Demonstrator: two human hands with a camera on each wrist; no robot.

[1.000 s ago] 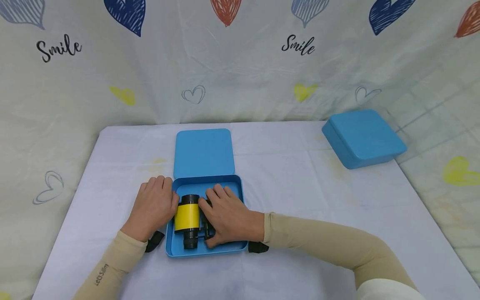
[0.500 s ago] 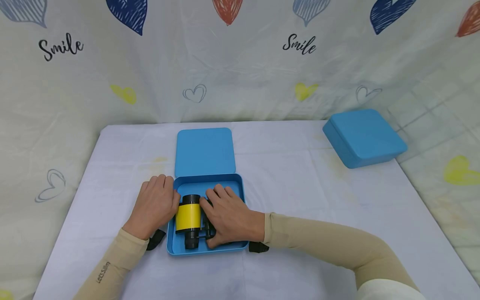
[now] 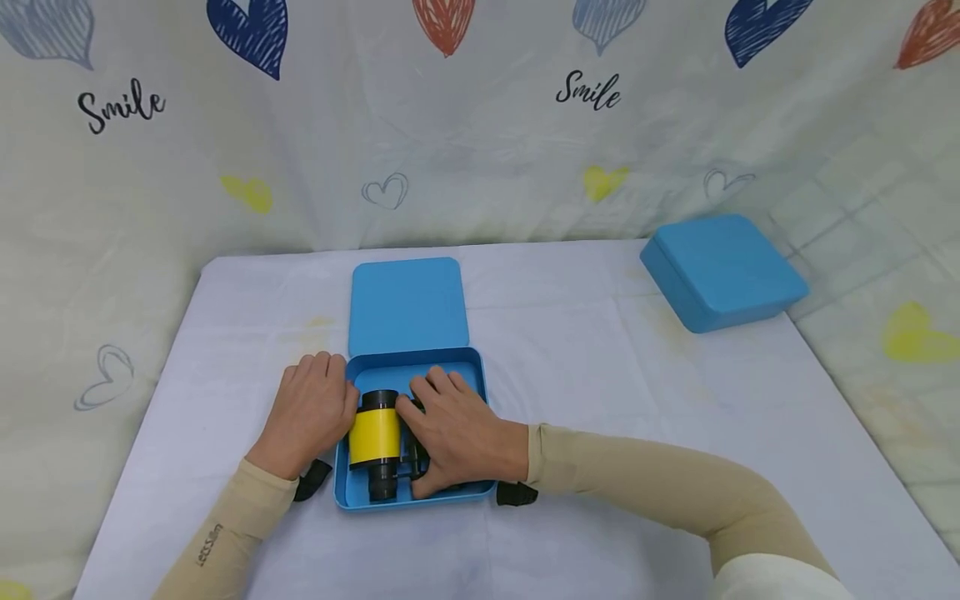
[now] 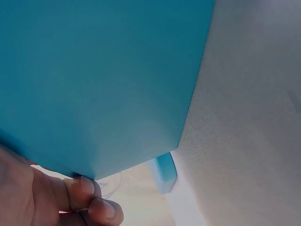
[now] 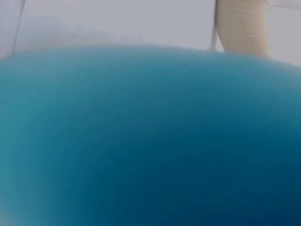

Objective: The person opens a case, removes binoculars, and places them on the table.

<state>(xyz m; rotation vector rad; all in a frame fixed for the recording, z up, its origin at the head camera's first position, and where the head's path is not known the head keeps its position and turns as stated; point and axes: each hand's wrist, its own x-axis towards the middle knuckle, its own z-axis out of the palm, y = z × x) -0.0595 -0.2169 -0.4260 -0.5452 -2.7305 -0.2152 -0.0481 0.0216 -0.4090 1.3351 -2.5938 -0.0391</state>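
Observation:
A pair of yellow and black binoculars [image 3: 375,437] lies inside an open blue box [image 3: 381,377] in the head view. My right hand [image 3: 459,435] reaches into the box and grips the binoculars on their right barrel, which the hand mostly hides. At the box's left rim, my left hand [image 3: 307,417] holds the side near the back corner with curled fingers. The left wrist view has the box's outer wall [image 4: 103,89] close up, with the fingertips [image 4: 109,210] by its corner. The right wrist view is filled by blurred blue box wall [image 5: 155,117].
The box's lid [image 3: 408,307] lies flat open behind it, away from me. A second blue box [image 3: 726,273], closed, stands at the back right corner of the white-covered table [image 3: 585,367]. Behind hangs a curtain [image 3: 480,125] printed with hearts.
The head view has shifted slightly. Both hands, the binoculars and the box keep their places.

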